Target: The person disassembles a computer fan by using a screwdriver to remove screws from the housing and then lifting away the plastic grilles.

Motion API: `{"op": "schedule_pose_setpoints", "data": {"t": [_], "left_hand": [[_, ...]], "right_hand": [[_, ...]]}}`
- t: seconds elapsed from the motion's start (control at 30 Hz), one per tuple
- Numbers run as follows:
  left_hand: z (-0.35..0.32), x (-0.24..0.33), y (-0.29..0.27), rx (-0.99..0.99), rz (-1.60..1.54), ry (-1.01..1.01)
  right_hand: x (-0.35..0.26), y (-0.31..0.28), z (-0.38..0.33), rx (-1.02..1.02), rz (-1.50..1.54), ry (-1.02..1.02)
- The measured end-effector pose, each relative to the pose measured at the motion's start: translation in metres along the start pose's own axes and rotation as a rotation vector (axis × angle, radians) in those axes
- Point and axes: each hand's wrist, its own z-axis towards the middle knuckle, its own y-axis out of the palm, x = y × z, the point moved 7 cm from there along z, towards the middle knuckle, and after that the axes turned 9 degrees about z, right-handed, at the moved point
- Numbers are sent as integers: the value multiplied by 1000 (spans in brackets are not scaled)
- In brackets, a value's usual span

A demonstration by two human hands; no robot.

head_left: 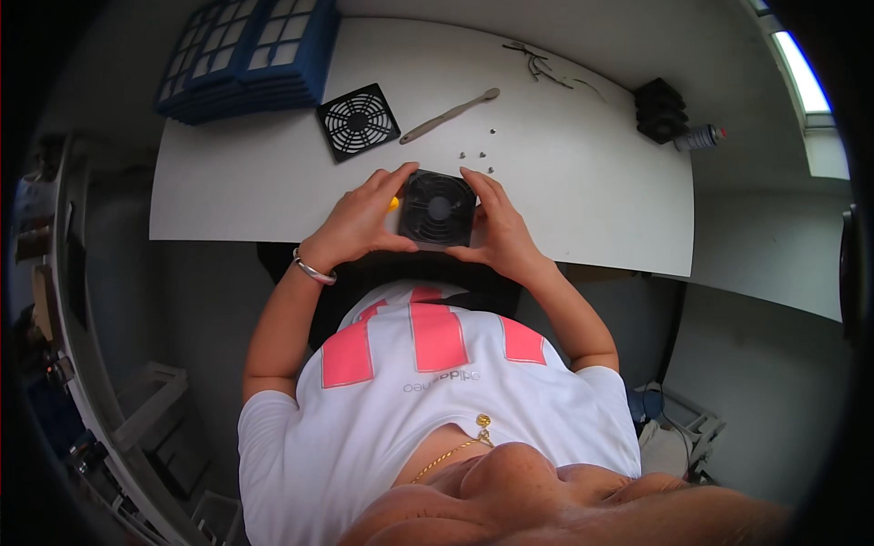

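Note:
A square black cooling fan [439, 209] is held between my two hands at the front edge of the white table. My left hand [369, 214] grips its left side, fingertips at the far corner and thumb at the near one. On the opposite side my right hand [501, 223] holds it the same way. Something small and yellow [394, 204] shows beside my left fingers, mostly hidden. Beyond the fan lie a black fan grille [359, 123], a beige toothbrush-like brush [451, 116] and several small screws [482, 155].
Stacked blue trays with white cells [264, 55] fill the table's far left. Dark cable pieces [537, 65] lie at the far side. A stack of black fan-like parts [661, 111] and a spray can [699, 137] stand at the right edge of the white table [592, 182].

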Motion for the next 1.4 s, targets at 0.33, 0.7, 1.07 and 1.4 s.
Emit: {"op": "schedule_pose_setpoints", "data": {"t": [0.33,0.7,1.07,1.4], "left_hand": [[6,-2,1,-20,-20,-1],[7,0,-1,-18,-39,-41],[10,-3,0,-54,-50,-96],[11,-3,0,-21,-42,-47]], "right_hand": [[6,-3,-1,-7,53,49],[8,-7,-4,19,69,-36],[25,-10,-10,33,245,65],[22,-9,-10,21,222,1]]}}
